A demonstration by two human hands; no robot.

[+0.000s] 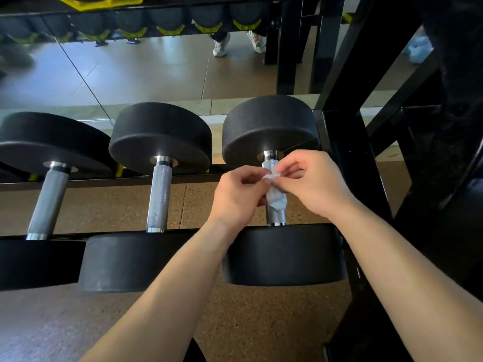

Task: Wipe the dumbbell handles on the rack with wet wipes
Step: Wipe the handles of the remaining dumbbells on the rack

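Pinching wet wipe (275,197) between both hands: left hand (236,195) holding its left side, right hand (312,185) nipping the top edge with thumb and fingertips. Holding it against rightmost dumbbell handle (276,218), directly under the grip. Leaving middle handle (159,197) left of grip, far handle (48,202) well apart left, rack upright (347,158) just right.
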